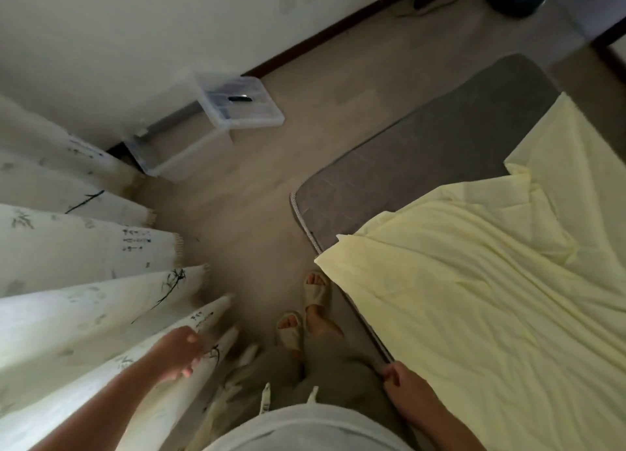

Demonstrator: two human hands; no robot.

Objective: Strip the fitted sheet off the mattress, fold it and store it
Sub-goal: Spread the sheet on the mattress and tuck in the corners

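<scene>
1. Pale yellow fitted sheet (491, 298): draped loose and creased over dark grey mattress (423, 152), far corner bared; judged half stripped.
2. Right hand (398, 379): fingers curled at the sheet's near hem, seemingly pinching it, probably to peel that side free.
3. Left hand (178, 350): laid against cream ink-printed curtain (84, 247), fingers bent; grip impossible to tell.
4. Clear plastic storage box (183, 156): parked by the wall, well apart, presumably for storing.
5. Brush characters on curtain: too blurred to read; no brands seen.
</scene>
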